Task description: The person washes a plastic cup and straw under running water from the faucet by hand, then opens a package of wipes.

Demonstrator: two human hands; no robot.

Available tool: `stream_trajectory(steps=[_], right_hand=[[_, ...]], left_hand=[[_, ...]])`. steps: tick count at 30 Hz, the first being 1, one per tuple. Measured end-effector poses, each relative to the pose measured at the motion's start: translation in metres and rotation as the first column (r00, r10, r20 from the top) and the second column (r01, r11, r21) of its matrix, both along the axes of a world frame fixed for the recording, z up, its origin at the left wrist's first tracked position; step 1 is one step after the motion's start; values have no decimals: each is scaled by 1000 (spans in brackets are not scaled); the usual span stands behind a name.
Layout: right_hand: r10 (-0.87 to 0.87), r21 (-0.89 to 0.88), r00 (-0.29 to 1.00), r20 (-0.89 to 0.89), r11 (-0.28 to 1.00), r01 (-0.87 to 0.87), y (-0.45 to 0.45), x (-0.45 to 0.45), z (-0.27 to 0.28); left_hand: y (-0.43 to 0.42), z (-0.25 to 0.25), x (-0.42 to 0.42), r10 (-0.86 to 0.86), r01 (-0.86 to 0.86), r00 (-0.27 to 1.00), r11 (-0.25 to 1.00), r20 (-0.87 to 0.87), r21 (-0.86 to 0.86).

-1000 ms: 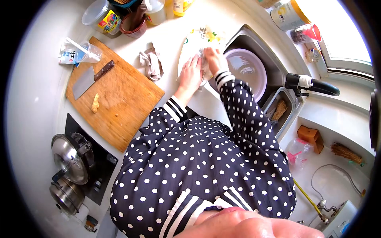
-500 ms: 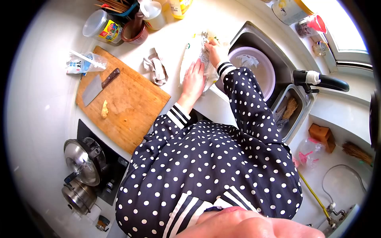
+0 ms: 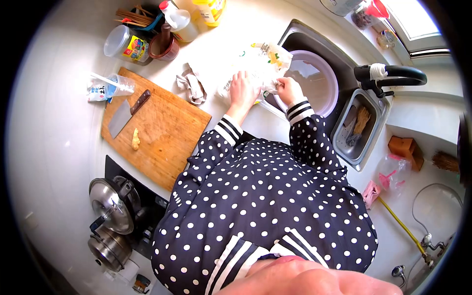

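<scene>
- White counter (image 3: 216, 49) borders the sink (image 3: 314, 42), my landmark on this remote view.
- Right hand (image 3: 291, 91), nearer to the sink, pinches the plastic bag (image 3: 268, 56) by its edge.
- Left hand (image 3: 243, 92), farther left from the sink, presses it with extended fingers.
- Beside the sink, this bag lies mostly beyond both hands; crumpled, its long axis I cannot tell.
</scene>
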State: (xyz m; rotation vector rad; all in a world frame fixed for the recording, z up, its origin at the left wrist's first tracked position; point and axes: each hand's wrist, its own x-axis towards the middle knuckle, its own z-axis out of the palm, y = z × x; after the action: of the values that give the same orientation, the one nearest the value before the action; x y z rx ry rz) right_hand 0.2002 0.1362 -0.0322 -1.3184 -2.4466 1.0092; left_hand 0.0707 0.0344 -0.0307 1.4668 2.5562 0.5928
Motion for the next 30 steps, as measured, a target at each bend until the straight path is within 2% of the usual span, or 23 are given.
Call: stream_trajectory(steps=[1, 2, 4, 5, 6, 8, 9, 13, 17, 21, 25, 26, 28, 30], right_hand=[[-34, -2, 999, -16, 999, 34, -5, 5, 9], [-81, 27, 995, -66, 996, 83, -7, 13, -7], [-116, -63, 989, -91, 992, 111, -13, 26, -14], [-109, -183, 987, -119, 979, 86, -9, 33, -32], [-113, -213, 985, -132, 973, 83, -11, 38, -36], [-174, -260, 968, -179, 958, 124, -13, 51, -41], [-126, -155, 974, -191, 983, 97, -13, 53, -39], [-244, -324, 926, -289, 935, 145, -9, 61, -30], [-265, -245, 879, -397, 953, 177, -3, 48, -30], [-253, -31, 835, -489, 961, 273, -4, 24, -8], [-100, 201, 863, -495, 953, 225, 0, -5, -12], [-68, 261, 889, -453, 943, 205, -2, -13, -15], [-61, 349, 984, -165, 930, 116, -8, -24, -30], [-28, 289, 1000, 3, 957, 26, -31, -27, -56]], left_hand=[[3, -2, 1, 21, -19, 998, 1000, -52, 23], [6, -3, 3, 21, -23, 996, 1000, -89, -19], [12, 3, 4, 20, -37, 986, 994, -165, -99], [16, 3, 2, 29, -45, 991, 992, -130, -120], [19, 3, -2, 39, -52, 995, 989, -95, -140], [24, 3, -11, 45, -52, 998, 988, -48, -145], [24, 0, -16, 37, -42, 999, 990, -39, -132], [23, -2, -29, -7, 10, 1000, 986, 15, -169], [25, -9, -25, 31, -26, 998, 996, 61, -83], [25, -11, -14, 10, -15, 994, 999, -105, -43], [25, -4, -14, -3, -2, 999, 996, -48, -89], [26, -6, -14, -7, 2, 998, 997, -58, -74], [28, -10, -10, -11, 6, 997, 998, -82, -63], [28, -11, -6, -18, 9, 993, 997, -118, -74]])
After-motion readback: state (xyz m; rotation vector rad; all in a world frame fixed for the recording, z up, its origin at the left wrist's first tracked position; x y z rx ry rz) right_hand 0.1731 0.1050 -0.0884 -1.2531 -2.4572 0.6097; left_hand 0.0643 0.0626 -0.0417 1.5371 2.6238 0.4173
